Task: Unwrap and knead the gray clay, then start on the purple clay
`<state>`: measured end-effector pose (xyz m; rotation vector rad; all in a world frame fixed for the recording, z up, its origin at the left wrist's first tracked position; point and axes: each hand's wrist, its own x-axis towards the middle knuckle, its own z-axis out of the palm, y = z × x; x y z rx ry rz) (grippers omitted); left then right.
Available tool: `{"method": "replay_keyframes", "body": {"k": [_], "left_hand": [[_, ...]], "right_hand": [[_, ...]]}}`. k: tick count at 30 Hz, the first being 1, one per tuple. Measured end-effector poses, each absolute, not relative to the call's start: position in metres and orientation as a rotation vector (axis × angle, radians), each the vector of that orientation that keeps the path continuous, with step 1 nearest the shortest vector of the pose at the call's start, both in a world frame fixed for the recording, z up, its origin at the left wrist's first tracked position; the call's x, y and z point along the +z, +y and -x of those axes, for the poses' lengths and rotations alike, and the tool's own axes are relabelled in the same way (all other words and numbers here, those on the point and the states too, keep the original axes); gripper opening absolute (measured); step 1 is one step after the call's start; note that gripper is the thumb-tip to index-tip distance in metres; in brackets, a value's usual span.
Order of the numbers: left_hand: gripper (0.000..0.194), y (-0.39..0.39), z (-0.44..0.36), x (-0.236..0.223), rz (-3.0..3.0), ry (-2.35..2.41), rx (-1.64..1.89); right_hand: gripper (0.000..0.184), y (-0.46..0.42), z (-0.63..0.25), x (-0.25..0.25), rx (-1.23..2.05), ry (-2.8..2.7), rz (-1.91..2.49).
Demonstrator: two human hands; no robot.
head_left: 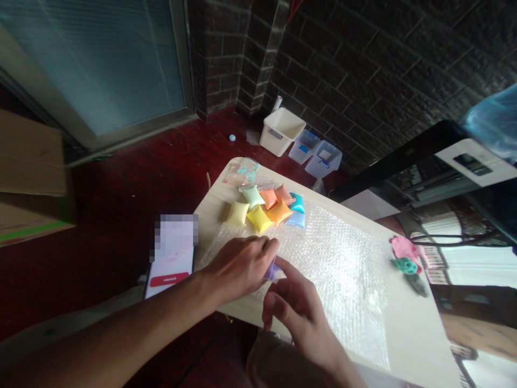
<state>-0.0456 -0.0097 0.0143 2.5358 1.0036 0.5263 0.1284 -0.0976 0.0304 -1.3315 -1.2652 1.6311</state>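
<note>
My left hand [242,264] is closed on a small purple packet [271,270] above the near side of the table, and the fingers hide most of it. Close on its right is my right hand [301,307], its thumb and fingers apart and the index fingertip at the packet's edge. Just beyond the hands lies a group of plump packets, among them a yellow packet [259,219], an orange packet [279,213], a pale green packet [252,196] and a blue packet [297,219]. A sheet of bubble wrap [339,264] spreads under and beside my hands.
A clear bag with teal bits [247,170] lies at the table's [420,323] far corner. Pink and green pieces [405,256] sit near its right edge. A lit phone [173,258] is at the left. A white basket [283,129] and clear bins stand on the floor behind.
</note>
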Motion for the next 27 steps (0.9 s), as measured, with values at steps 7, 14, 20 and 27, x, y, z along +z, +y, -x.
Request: {"method": "replay_keyframes", "body": {"k": [7, 14, 20, 27], "left_hand": [[0.008, -0.011, 0.044, 0.013, -2.642, 0.957, 0.490], [0.006, -0.013, 0.042, 0.016, -2.667, 0.911, 0.572], [0.006, -0.015, 0.043, 0.013, -2.767, 0.857, 0.419], [0.030, -0.007, 0.046, 0.024, -2.417, 0.858, 0.368]], "right_hand": [[0.048, -0.097, -0.130, 0.038, 1.438, -1.521, 1.568], [0.064, -0.090, -0.131, 0.044, 1.814, -1.175, 1.248], [0.054, -0.093, -0.124, 0.040, 1.871, -1.203, 1.443], [0.026, -0.090, -0.131, 0.042, 1.434, -1.649, 1.464]]}}
